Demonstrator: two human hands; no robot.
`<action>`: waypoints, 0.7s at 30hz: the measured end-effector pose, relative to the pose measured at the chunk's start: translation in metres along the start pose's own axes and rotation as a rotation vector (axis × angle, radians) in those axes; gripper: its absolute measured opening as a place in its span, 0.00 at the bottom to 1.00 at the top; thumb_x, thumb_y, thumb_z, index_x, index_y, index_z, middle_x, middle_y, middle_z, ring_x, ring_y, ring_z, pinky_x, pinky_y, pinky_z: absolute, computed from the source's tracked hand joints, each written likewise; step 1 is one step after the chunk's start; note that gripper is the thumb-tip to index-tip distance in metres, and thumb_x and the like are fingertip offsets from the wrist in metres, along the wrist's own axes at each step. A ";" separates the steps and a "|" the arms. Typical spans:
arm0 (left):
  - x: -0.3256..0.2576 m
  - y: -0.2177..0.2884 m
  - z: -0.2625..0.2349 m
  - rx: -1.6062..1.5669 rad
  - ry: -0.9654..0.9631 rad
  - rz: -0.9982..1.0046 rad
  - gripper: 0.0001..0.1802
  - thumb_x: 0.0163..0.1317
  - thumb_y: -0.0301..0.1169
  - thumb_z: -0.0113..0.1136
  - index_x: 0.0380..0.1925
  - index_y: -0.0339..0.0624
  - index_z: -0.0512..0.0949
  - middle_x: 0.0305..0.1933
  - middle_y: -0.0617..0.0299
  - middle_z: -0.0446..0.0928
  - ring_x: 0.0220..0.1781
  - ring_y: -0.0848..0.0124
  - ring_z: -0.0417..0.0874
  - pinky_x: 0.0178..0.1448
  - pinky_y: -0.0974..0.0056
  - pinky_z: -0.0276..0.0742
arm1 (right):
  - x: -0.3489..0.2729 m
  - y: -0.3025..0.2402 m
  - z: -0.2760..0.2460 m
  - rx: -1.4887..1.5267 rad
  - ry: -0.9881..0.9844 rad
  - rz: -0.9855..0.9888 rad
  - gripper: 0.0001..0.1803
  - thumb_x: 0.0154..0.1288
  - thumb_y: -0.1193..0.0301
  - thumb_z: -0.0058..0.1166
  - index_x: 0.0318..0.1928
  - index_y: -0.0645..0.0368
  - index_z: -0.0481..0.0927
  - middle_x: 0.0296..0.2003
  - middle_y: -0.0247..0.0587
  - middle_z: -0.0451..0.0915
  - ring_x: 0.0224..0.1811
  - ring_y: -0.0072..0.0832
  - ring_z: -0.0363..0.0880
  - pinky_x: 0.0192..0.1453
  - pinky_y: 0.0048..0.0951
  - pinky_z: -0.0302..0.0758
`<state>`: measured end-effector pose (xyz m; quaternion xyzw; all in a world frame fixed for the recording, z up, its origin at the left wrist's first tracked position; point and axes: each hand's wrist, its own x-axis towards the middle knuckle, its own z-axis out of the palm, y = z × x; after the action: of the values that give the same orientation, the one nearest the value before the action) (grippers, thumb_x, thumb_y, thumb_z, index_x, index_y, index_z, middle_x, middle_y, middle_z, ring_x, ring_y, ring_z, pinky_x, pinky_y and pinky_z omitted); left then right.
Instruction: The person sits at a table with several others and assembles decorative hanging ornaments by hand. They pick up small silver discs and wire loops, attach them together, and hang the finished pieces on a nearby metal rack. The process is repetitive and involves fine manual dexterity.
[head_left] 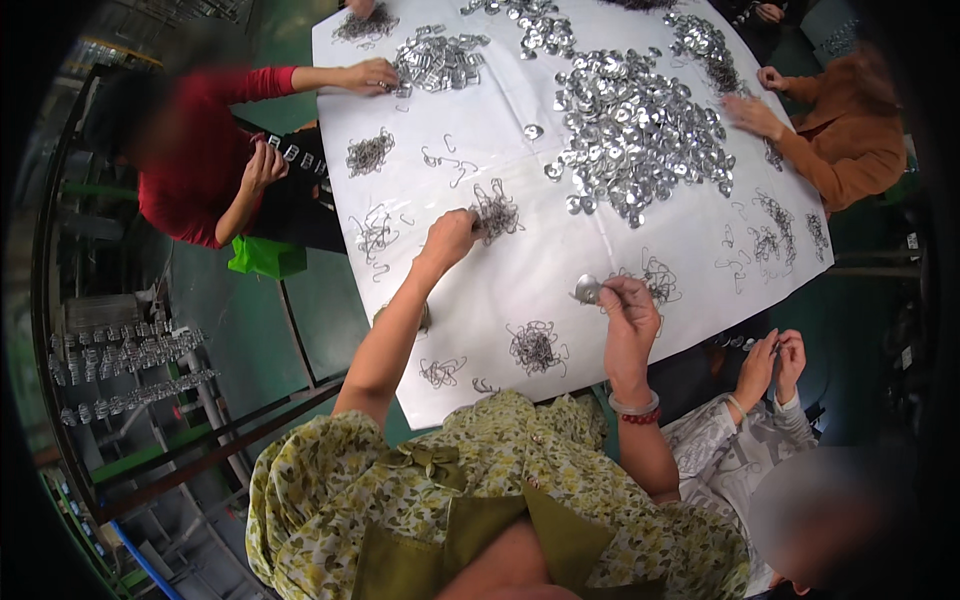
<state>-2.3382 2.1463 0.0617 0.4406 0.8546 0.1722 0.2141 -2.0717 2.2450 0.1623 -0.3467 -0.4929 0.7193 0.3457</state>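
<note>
My right hand (pixel 631 318) pinches a round shiny metal disc (pixel 587 290) between thumb and fingers, above the white-covered table (pixel 440 285). A bracelet of red beads and a pale bangle circle that wrist. Farther off to the left, my left hand (pixel 452 239) is closed at the edge of a pile of thin wire hooks (pixel 496 212). What its fingertips grip is hidden. More wire hooks (pixel 537 347) lie in a tangle near the table's front edge, and another hook pile (pixel 657 281) sits just behind my right hand.
A large heap of metal discs (pixel 640 130) covers the table's far middle. Small metal pieces (pixel 438 60) lie at the far left, by a person in red (pixel 215 150). Someone in orange (pixel 850 140) works at the right; another in grey (pixel 735 430) is beside me.
</note>
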 end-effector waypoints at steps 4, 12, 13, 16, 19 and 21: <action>-0.008 0.020 -0.032 -0.210 0.156 0.024 0.04 0.52 0.22 0.56 0.27 0.31 0.76 0.32 0.44 0.78 0.35 0.49 0.79 0.37 0.54 0.72 | -0.010 0.004 0.003 0.057 -0.050 -0.033 0.04 0.62 0.80 0.53 0.38 0.64 0.75 0.33 0.33 0.78 0.36 0.17 0.75 0.46 0.19 0.71; -0.010 -0.046 0.037 -0.047 0.241 -0.026 0.07 0.55 0.21 0.50 0.31 0.33 0.77 0.32 0.42 0.79 0.38 0.49 0.80 0.43 0.53 0.75 | -0.057 0.008 0.008 0.066 -0.045 -0.084 0.04 0.62 0.80 0.53 0.38 0.65 0.76 0.33 0.33 0.77 0.37 0.17 0.75 0.44 0.18 0.71; -0.018 -0.046 0.036 0.002 0.221 -0.007 0.08 0.56 0.22 0.50 0.32 0.34 0.78 0.32 0.42 0.79 0.39 0.50 0.81 0.44 0.54 0.75 | -0.066 0.009 0.007 0.065 -0.035 -0.081 0.05 0.62 0.80 0.53 0.38 0.65 0.76 0.34 0.32 0.77 0.37 0.16 0.74 0.44 0.18 0.71; -0.023 -0.027 0.015 -0.323 0.280 -0.091 0.08 0.59 0.24 0.52 0.34 0.30 0.78 0.26 0.49 0.80 0.27 0.67 0.83 0.32 0.63 0.79 | -0.081 0.013 0.005 -0.002 0.024 -0.084 0.05 0.62 0.78 0.53 0.39 0.65 0.76 0.33 0.32 0.77 0.35 0.17 0.72 0.44 0.20 0.69; -0.029 -0.019 0.010 -0.738 0.229 -0.085 0.11 0.62 0.28 0.55 0.36 0.27 0.77 0.29 0.55 0.79 0.25 0.71 0.81 0.29 0.64 0.79 | -0.090 0.021 0.004 0.063 0.023 -0.102 0.05 0.62 0.78 0.53 0.39 0.65 0.76 0.32 0.31 0.77 0.35 0.17 0.72 0.44 0.20 0.69; -0.033 -0.013 0.007 -0.875 0.090 -0.130 0.12 0.61 0.30 0.58 0.38 0.30 0.78 0.35 0.58 0.79 0.34 0.72 0.80 0.38 0.65 0.79 | -0.096 0.020 0.005 0.099 0.007 -0.128 0.05 0.62 0.80 0.53 0.39 0.65 0.75 0.33 0.33 0.77 0.37 0.16 0.74 0.44 0.17 0.70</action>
<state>-2.3264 2.1120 0.0565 0.2458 0.7358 0.5227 0.3534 -2.0292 2.1571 0.1600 -0.2996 -0.4767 0.7180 0.4093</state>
